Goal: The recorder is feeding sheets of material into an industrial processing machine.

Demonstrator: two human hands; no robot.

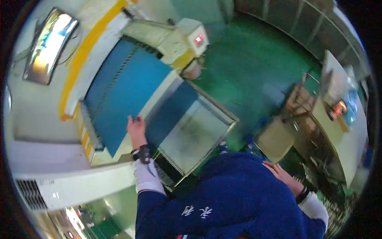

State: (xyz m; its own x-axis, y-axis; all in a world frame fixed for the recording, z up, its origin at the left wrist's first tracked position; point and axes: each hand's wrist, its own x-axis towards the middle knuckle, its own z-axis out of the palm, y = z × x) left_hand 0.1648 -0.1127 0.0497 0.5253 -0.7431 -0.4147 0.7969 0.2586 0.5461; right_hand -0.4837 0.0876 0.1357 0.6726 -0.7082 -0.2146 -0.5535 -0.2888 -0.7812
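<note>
My left hand is raised over the front edge of a conveyor machine, its fingers apart and slightly curled. Behind it stretches the machine's blue belt. A pale bar separates that belt from a darker blue strip, which borders a greyish metal plate in a frame. Whether the fingertips touch anything is too blurred to tell. My right hand rests against my dark blue clothing, fingers stretched out and holding nothing visible. Dark bands circle both wrists.
A white box with a red lit display sits at the machine's far corner. At left hangs a bright screen; below it stands a long white cabinet. On the right are a stool and a table bearing plastic bags and an orange-black can.
</note>
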